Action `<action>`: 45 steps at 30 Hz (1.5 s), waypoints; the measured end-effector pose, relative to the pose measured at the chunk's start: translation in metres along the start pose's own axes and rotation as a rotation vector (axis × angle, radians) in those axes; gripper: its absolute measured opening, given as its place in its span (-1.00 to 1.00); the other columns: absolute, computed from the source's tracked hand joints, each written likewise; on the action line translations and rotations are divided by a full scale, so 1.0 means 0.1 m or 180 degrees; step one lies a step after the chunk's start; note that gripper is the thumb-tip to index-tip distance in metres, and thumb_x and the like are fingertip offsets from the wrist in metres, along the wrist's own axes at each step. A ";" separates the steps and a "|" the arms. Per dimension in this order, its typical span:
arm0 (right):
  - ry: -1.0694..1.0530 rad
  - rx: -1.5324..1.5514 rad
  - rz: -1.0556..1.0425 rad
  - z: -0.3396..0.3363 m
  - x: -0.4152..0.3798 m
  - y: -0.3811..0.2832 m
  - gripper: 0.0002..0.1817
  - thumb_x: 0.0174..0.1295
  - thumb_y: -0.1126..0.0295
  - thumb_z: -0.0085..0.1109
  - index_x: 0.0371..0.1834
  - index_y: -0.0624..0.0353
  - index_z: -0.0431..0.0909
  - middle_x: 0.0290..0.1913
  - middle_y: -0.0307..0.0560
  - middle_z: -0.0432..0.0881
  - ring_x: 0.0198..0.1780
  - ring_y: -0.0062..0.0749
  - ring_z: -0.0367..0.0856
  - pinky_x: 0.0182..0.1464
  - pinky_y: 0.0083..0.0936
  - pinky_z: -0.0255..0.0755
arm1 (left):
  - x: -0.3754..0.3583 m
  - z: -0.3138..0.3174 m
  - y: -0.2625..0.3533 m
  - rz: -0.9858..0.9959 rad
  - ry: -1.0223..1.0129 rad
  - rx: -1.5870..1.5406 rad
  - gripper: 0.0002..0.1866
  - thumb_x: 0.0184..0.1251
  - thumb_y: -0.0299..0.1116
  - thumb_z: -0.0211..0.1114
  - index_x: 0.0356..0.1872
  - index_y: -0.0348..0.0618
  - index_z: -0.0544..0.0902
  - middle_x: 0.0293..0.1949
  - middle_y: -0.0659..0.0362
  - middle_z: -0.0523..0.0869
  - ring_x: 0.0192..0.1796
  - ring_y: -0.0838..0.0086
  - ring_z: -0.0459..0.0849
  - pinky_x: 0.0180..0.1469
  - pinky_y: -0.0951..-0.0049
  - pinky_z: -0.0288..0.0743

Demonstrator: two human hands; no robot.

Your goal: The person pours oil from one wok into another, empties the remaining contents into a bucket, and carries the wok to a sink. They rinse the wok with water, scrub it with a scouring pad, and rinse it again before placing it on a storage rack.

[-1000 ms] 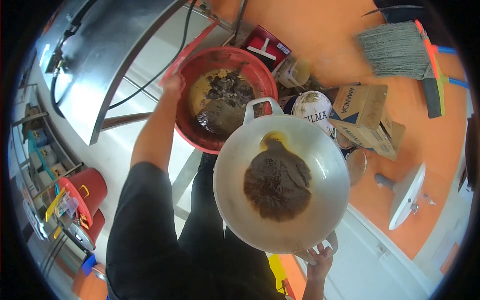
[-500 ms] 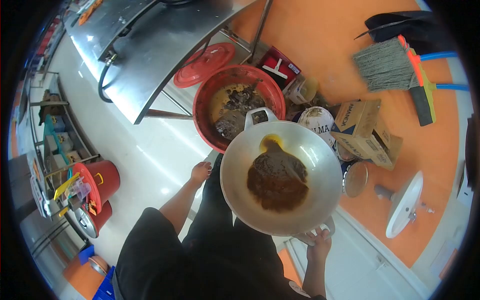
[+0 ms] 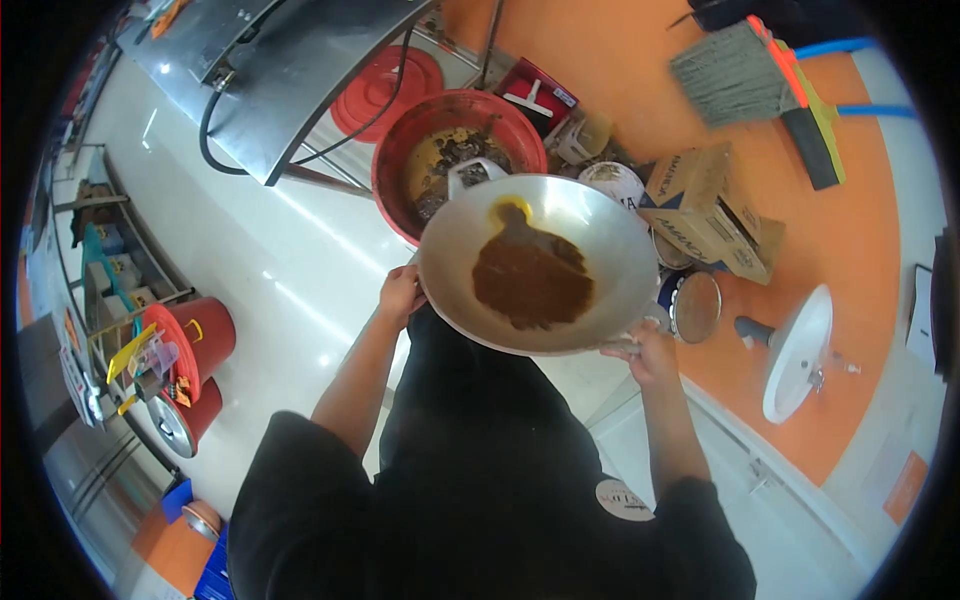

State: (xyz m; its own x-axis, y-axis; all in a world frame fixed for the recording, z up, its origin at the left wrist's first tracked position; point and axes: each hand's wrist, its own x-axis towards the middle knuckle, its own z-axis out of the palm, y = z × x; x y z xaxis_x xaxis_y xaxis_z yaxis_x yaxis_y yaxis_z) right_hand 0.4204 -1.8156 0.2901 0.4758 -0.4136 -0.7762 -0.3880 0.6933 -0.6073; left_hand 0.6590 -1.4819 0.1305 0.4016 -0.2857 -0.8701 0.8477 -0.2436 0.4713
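Note:
A large silvery wok (image 3: 625, 230) is held in front of my body, with a pool of dark brown oily liquid (image 3: 535, 280) in its bottom. My right hand (image 3: 650, 352) is closed round its near right loop handle. At the left rim, my left hand (image 3: 400, 293) grips the edge, its fingertips partly hidden by the wok. The far handle (image 3: 475, 172) overlaps the near side of a red tub (image 3: 385, 180) on the floor. Inside the tub lies yellowish liquid with dark scraps (image 3: 425, 175).
A steel table (image 3: 270, 110) stands far left of the tub, with a red lid (image 3: 400, 85) beside it. A cardboard box (image 3: 690, 200), a broom (image 3: 740, 75) and a white washbasin (image 3: 800, 350) are on the right. Red bins (image 3: 210, 335) stand at left.
My left hand has come up from beside my leg to the wok's left rim. The wok has shifted away from my body and slightly left, with my right hand still on its handle.

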 end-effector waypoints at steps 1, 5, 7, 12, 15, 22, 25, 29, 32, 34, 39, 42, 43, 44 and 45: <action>0.0082 0.0042 0.0101 0.10 0.00 -0.03 -0.81 0.18 0.60 -0.03 -0.12 0.30 0.39 -0.18 0.00 0.54 -0.17 0.01 0.64 -0.24 0.15 0.61 | -0.28 0.11 0.13 0.0005 0.0364 -0.0313 -0.48 0.37 -0.04 0.02 0.24 -0.09 0.30 0.13 0.11 0.46 0.06 0.32 0.49 0.04 0.27 0.40; -0.0058 0.0400 0.0236 0.35 0.18 0.22 -0.78 0.18 0.60 -0.04 -0.09 0.33 0.40 -0.14 0.12 0.56 -0.15 0.11 0.63 -0.23 0.13 0.61 | -0.96 0.33 0.13 -0.0301 0.0116 -0.0811 -0.25 0.22 0.17 0.14 0.31 -0.07 0.21 0.29 -0.01 0.20 0.14 0.14 0.41 -0.04 0.24 0.51; 0.0356 0.0372 0.0432 0.69 0.16 0.26 -0.74 0.17 0.62 -0.05 -0.05 0.33 0.39 -0.10 0.15 0.56 -0.11 0.13 0.63 -0.23 0.12 0.61 | -1.07 0.42 -0.01 -0.0535 -0.0273 -0.0901 -0.24 0.20 0.12 0.21 0.32 -0.02 0.17 0.28 -0.04 0.20 0.19 0.07 0.38 -0.03 0.19 0.54; 0.0002 0.0933 0.0641 0.95 0.34 0.79 -0.59 0.05 0.73 -0.15 0.03 0.34 0.36 0.02 0.23 0.51 -0.05 0.26 0.58 -0.21 0.15 0.60 | -1.05 0.73 -0.12 -0.0901 -0.0187 -0.1273 -0.45 0.29 -0.18 0.12 0.20 -0.27 0.24 0.08 -0.08 0.42 0.06 0.02 0.53 0.00 0.12 0.56; -0.0019 0.1247 0.0756 0.88 0.33 0.85 -0.54 0.00 0.76 -0.20 0.05 0.37 0.34 0.06 0.23 0.48 -0.02 0.29 0.55 -0.18 0.15 0.59 | -0.95 0.81 -0.22 -0.0638 0.0102 -0.1177 -0.56 0.31 -0.35 0.02 0.16 -0.34 0.27 0.07 -0.09 0.45 0.07 0.03 0.53 0.02 0.10 0.58; -0.0860 0.1540 0.1079 0.43 0.58 1.10 -0.52 0.15 0.59 -0.01 0.19 0.33 0.19 0.07 0.13 0.42 0.08 0.08 0.52 -0.02 0.12 0.53 | -0.86 1.09 -0.28 -0.0278 0.0734 -0.0796 -0.63 0.27 -0.50 -0.09 0.10 -0.40 0.34 0.01 -0.11 0.52 -0.01 0.10 0.61 -0.10 0.21 0.69; -0.1113 0.1286 0.1222 0.17 0.61 0.85 -0.50 0.24 0.42 0.09 0.21 0.26 0.18 0.05 0.08 0.41 0.09 0.01 0.51 0.02 0.07 0.52 | -0.94 1.21 -0.30 0.0145 0.0557 -0.0967 -0.64 0.33 -0.47 -0.05 0.13 -0.36 0.34 -0.02 -0.07 0.56 -0.02 0.13 0.62 -0.06 0.19 0.68; -0.1440 0.0829 0.1534 -0.24 0.93 0.67 -0.20 0.25 0.16 0.17 0.37 0.23 -0.12 0.26 0.16 0.20 0.13 0.05 0.46 0.03 0.07 0.51 | -1.08 1.40 -0.14 0.0243 0.1191 -0.0797 -0.54 0.34 -0.41 0.11 0.21 -0.35 0.28 0.09 -0.11 0.47 0.04 0.07 0.58 -0.05 0.14 0.66; -0.1815 0.0607 0.2002 -0.56 1.08 0.49 -0.13 0.29 0.11 0.11 0.44 0.21 -0.26 0.36 0.24 0.01 0.18 0.12 0.40 0.02 0.09 0.50 | -1.16 1.66 -0.02 0.0197 0.1640 -0.0575 -0.51 0.34 -0.39 0.12 0.22 -0.37 0.25 0.11 -0.12 0.44 0.04 0.05 0.58 -0.06 0.14 0.66; -0.1969 0.0447 0.2091 -0.49 1.09 0.40 -0.25 0.37 0.05 -0.09 0.43 0.15 -0.22 0.40 0.27 -0.10 0.24 0.18 0.32 0.05 0.14 0.45 | -1.19 1.77 0.00 0.0113 0.1860 -0.0486 -0.50 0.35 -0.38 0.12 0.22 -0.39 0.23 0.12 -0.13 0.43 0.04 0.04 0.58 -0.07 0.15 0.67; -0.1963 0.0397 0.1990 -0.07 1.32 0.75 -0.52 0.45 0.17 -0.29 0.27 0.29 0.17 0.21 0.23 0.31 -0.01 -0.03 0.54 0.01 -0.05 0.49 | -1.28 1.99 -0.04 0.0089 0.2360 -0.0419 -0.58 0.33 -0.46 -0.08 0.16 -0.49 0.25 0.03 -0.21 0.48 -0.09 0.01 0.64 -0.24 0.25 0.74; -0.1404 0.0213 0.1945 0.07 1.35 0.72 -0.63 0.43 0.31 -0.24 0.08 0.39 0.40 -0.03 0.12 0.56 -0.23 -0.22 0.64 -0.08 -0.28 0.51 | -1.30 2.01 0.02 0.0168 0.2417 -0.0341 -0.61 0.30 -0.52 -0.18 0.11 -0.51 0.28 -0.05 -0.23 0.53 -0.24 0.02 0.70 -0.33 0.30 0.76; -0.1544 0.0229 0.2056 0.08 1.35 0.70 -0.64 0.41 0.40 -0.32 0.10 0.41 0.36 0.02 0.13 0.52 -0.18 -0.20 0.62 0.00 -0.25 0.49 | -1.33 2.01 0.01 0.0178 0.2446 -0.0297 -0.61 0.30 -0.52 -0.18 0.11 -0.52 0.29 -0.06 -0.23 0.54 -0.28 0.03 0.71 -0.35 0.31 0.76; -0.1691 0.0238 0.2172 0.09 1.35 0.69 -0.64 0.40 0.49 -0.40 0.12 0.43 0.33 0.06 0.15 0.48 -0.13 -0.19 0.60 0.08 -0.22 0.47 | -1.35 1.98 -0.01 0.0202 0.2423 -0.0361 -0.61 0.30 -0.52 -0.18 0.11 -0.52 0.29 -0.06 -0.23 0.54 -0.28 0.03 0.71 -0.35 0.31 0.76; -0.1532 0.0185 0.2357 0.13 1.33 0.67 -0.65 0.40 0.51 -0.39 0.14 0.40 0.31 0.04 0.13 0.49 -0.14 -0.20 0.59 0.08 -0.22 0.47 | -1.37 1.95 -0.03 0.0253 0.2390 -0.0270 -0.60 0.29 -0.53 -0.18 0.11 -0.55 0.28 -0.07 -0.25 0.54 -0.28 0.03 0.71 -0.36 0.31 0.75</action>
State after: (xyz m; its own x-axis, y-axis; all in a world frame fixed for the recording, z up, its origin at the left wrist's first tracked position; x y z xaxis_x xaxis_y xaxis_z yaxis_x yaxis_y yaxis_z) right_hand 0.4679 -1.8166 0.1482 0.4041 0.4375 -0.8033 -0.6937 0.7190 0.0426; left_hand 0.5338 -1.6222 0.2765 0.5650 0.4156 -0.7128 0.8178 -0.1678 0.5505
